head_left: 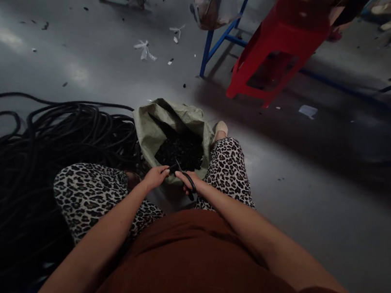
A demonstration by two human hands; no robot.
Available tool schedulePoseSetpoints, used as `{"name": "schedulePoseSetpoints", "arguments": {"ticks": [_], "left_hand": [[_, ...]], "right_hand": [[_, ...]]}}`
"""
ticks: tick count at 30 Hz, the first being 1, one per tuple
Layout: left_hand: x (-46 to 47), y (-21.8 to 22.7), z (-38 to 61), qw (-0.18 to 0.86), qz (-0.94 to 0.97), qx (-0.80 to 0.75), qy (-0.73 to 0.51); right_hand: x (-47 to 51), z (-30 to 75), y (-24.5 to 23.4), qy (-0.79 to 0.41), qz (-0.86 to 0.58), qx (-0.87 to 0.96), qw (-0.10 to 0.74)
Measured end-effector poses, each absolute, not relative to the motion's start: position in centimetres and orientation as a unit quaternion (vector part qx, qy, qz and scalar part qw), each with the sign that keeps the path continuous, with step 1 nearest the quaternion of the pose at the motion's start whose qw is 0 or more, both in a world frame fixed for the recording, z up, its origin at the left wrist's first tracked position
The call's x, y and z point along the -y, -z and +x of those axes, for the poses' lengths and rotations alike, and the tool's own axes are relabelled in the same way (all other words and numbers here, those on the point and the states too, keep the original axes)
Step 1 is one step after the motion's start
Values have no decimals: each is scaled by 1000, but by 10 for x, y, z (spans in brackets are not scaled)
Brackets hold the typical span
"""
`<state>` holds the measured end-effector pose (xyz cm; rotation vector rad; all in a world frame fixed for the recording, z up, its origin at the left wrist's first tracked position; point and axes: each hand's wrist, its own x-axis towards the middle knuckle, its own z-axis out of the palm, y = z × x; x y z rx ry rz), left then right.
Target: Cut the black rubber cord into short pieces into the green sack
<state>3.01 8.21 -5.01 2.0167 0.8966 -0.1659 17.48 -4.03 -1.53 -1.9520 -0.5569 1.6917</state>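
A loose heap of black cord [3, 176] spreads over the near left of the floor, its coils running up beside the sack, while a red stool [285, 37] stands well apart at the far right. Next in size is the olive sack [149, 127], which stands with its mouth gaping between the person's legs and holds a mass of small black bits [180, 151]. Over the near edge of that mouth the two hands meet, and the step in hand looks like snipping short lengths off a dark strand (the bits in the sack look like cut material of the same sort). The right hand [193, 181] is closed around the handles of the scissors [189, 179], whose blades point far and left over the sack; how wide they are parted is too small to tell. The left hand [156, 178] has thumb and fingers pinched together on a small black piece [173, 167], which lies just beyond the fingertips, to their right, and right by the blades; whether blade and piece touch, or whether the piece joins the heap, cannot be made out. The next move seems to call for a steady left pinch, the blades square across the piece and clear of the fingertips, with the cut kept above the sack's opening.
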Motion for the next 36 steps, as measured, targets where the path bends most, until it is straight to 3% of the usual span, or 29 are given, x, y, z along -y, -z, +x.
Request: {"name": "schedulePoseSetpoints", "arguments": {"ticks": [11, 23, 28, 36], "left_hand": [[-81, 48, 24, 296, 847, -429, 103], [-78, 35, 33, 281, 838, -438, 162], [-84, 47, 29, 304, 828, -453, 130], [-87, 58, 25, 364, 818, -442, 53]], "right_hand": [[37, 178, 11, -586, -755, 205, 213], [41, 178, 11, -571, -771, 222, 176], [40, 178, 11, -562, -785, 195, 175], [40, 177, 11, -641, -708, 202, 217]]}}
